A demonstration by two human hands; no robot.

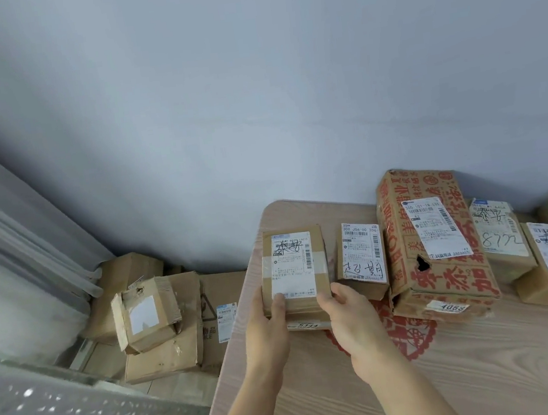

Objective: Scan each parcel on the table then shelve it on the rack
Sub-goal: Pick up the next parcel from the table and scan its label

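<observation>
Six parcels remain on the table (427,395), none visibly shelved. Left hand (266,325) and right hand (351,315) clamp the near end of the leftmost parcel (293,267), centre frame. Rack (82,399) lower left; no scanner visible.

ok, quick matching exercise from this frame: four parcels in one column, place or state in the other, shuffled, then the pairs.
Things:
1. leftmost parcel on the table
2. big red-printed box
3. parcel with 8772 handwritten
4. torn box with a blank white label

Places or states:
A. on the floor, left of the table
B. gripped at its near end by the left hand and right hand
C. has a dark hole punched in its top
D. just right of the red-printed box

Pairs: 1-B, 2-C, 3-D, 4-A
</observation>
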